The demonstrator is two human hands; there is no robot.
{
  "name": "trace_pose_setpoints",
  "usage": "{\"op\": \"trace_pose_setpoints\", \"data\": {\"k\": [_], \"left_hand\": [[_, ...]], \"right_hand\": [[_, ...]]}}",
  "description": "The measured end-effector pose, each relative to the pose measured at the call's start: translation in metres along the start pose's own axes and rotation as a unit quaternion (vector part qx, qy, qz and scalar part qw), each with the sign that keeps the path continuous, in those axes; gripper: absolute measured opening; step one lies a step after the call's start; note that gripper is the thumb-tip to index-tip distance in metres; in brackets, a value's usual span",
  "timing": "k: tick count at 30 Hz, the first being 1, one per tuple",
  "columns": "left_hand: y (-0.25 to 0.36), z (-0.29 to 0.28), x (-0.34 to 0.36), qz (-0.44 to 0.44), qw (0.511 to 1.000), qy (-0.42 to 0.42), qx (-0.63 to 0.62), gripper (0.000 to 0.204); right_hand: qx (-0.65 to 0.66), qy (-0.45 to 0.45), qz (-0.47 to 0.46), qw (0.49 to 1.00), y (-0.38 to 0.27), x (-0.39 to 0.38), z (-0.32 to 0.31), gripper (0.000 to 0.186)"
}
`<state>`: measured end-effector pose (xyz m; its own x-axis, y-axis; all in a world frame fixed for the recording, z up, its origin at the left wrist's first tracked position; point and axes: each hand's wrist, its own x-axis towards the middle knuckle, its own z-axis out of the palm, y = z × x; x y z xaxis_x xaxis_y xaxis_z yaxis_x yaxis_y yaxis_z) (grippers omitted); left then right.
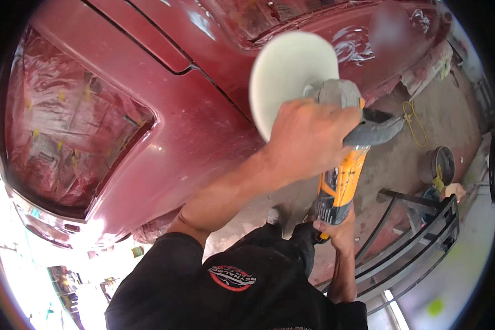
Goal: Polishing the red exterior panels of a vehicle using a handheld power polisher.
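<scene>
An orange and black power polisher [345, 177] with a wide white buffing pad [291, 71] is held in both my hands, in front of a dark red car body [203, 126]. My left hand [311, 135] is closed round the front of the tool, by its grey head and black loop handle [377, 127]. Lower down, my right hand [340, 231] is wrapped round the rear end of the polisher. The pad faces the car; whether it touches the paint I cannot tell. White smears [353, 47] mark the red panel to the right of the pad.
Plastic sheeting [60, 121] with bits of yellow tape covers the car's window at left. On the floor at right lie a yellow cord [416, 125] and a dark bucket [439, 165]. A black metal frame [401, 253] stands beside my right arm.
</scene>
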<state>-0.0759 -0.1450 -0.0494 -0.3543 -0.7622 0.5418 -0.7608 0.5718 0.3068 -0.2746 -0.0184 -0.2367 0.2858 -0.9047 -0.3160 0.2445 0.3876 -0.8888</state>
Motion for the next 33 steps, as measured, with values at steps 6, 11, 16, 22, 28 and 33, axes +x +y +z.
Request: {"op": "trace_pose_setpoints", "data": {"k": [6, 11, 16, 22, 28, 33], "left_hand": [[0.006, -0.061, -0.059, 0.007, 1.0, 0.013, 0.026, 0.02], [0.025, -0.126, -0.062, 0.01, 0.995, 0.021, 0.099, 0.024], [0.031, -0.141, -0.054, -0.002, 0.992, 0.054, 0.114, 0.029], [0.007, -0.088, -0.077, 0.027, 0.999, -0.004, 0.037, 0.032], [0.013, -0.114, -0.063, 0.023, 0.999, -0.01, 0.039, 0.029], [0.022, -0.171, -0.04, 0.068, 0.982, 0.104, 0.14, 0.035]], "right_hand": [[-0.029, -0.04, 0.002, 0.999, 0.016, -0.03, 0.043, 0.1], [-0.058, -0.097, -0.018, 0.993, -0.006, -0.032, 0.079, 0.096], [-0.093, -0.112, -0.041, 0.989, -0.02, -0.019, 0.089, 0.101], [-0.054, -0.072, -0.011, 0.996, 0.02, -0.035, 0.051, 0.097], [-0.04, -0.094, 0.012, 0.995, -0.012, -0.035, 0.066, 0.097], [-0.051, -0.093, -0.046, 0.993, -0.052, -0.014, 0.105, 0.096]]}}
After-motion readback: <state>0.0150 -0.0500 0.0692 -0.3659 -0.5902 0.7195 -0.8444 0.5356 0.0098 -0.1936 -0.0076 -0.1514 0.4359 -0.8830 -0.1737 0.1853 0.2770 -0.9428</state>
